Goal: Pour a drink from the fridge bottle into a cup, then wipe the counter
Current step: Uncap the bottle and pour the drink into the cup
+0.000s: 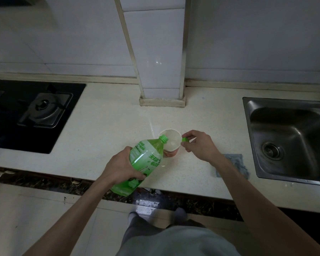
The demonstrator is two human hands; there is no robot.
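The left hand (122, 166) is gripping the tilted bottle (144, 163) at the cup (171, 143); the right hand (199, 145) is pinching the cap (184, 139). Pouring appears underway; recapping likely follows.

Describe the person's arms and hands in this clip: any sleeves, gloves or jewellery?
The left hand and right hand are bare: no gloves, rings or watch show. The left forearm and right forearm are bare too, with no sleeve in view up to the frame's edge.

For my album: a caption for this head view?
Left hand tips green bottle toward paper cup; right hand pinches the cap.
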